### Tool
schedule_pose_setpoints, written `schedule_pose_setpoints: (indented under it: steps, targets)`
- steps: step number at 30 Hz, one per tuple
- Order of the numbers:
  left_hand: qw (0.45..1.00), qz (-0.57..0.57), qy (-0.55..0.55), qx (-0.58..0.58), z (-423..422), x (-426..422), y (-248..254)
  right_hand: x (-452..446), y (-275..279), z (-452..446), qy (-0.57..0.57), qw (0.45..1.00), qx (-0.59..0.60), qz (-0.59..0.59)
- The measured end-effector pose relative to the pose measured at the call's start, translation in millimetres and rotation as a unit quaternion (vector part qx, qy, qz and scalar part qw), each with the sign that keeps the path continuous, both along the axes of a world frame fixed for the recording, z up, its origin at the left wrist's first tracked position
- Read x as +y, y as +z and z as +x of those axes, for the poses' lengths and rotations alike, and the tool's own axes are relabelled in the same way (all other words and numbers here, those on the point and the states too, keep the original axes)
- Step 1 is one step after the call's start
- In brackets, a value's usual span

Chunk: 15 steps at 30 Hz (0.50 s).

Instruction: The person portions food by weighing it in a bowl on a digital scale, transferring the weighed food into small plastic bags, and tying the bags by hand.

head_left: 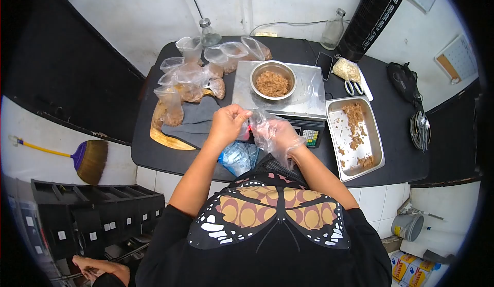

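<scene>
My left hand (228, 126) is closed in a pinch, its fingertips at the edge of crinkled clear plastic in front of the scale. My right hand (280, 135) is inside a loose clear plastic glove (282, 153) that reaches the wrist; its fingers are blurred by the plastic. Just beyond both hands stands a digital scale (309, 89) with a steel bowl (294, 84) on its plate. Brown shredded filling (272, 83) lies in the bowl. A blue-printed plastic pack (238, 157) lies below my left hand, near the table edge.
Left of the scale are several filled plastic bags (188, 75) and a grey cloth (193, 120). A steel tray (380, 150) with filling remnants is at right, near scissors (354, 87), a phone (324, 65) and a glass bottle (332, 32). Another person's arm (110, 269) shows lower left.
</scene>
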<state>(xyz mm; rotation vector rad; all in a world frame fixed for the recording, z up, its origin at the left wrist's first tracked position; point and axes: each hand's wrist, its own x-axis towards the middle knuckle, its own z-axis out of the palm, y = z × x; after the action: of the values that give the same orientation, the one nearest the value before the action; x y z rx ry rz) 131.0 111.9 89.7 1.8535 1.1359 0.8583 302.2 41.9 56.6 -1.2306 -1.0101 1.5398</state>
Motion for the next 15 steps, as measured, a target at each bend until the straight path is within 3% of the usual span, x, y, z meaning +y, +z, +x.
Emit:
schedule_pose_setpoints:
  steps: [1, 3, 4, 6, 8, 9, 12, 15]
  targets:
    - [0.999, -0.043, 0.000, -0.011, 4, -5, 2, 0, -3, -2, -0.005, 0.999, 0.042, 0.023]
    - [0.991, -0.129, -0.002, -0.033, 14, -14, 9, -1, 6, -7, 0.005, 0.993, -0.070, 0.096]
    - [0.996, -0.084, -0.011, -0.019, 15, -14, 8, -1, 9, -8, 0.009, 0.983, -0.126, 0.132]
    - [0.999, 0.008, -0.030, 0.008, 17, -13, 8, 2, -3, -3, 0.029, 0.980, -0.153, 0.123]
    - [0.999, -0.020, -0.027, 0.005, 13, -8, 18, 5, -9, 9, 0.041, 0.983, -0.140, 0.109]
    - [0.999, -0.033, -0.025, 0.004, 11, -7, 23, 2, 20, 6, 0.021, 0.984, -0.176, 0.004]
    - [0.998, -0.017, -0.032, 0.045, 8, -3, 26, -3, 23, 8, -0.039, 0.998, -0.059, -0.002]
    - [0.997, 0.067, 0.023, 0.008, 13, -6, 20, -6, 16, 10, -0.051, 0.998, 0.015, -0.036]
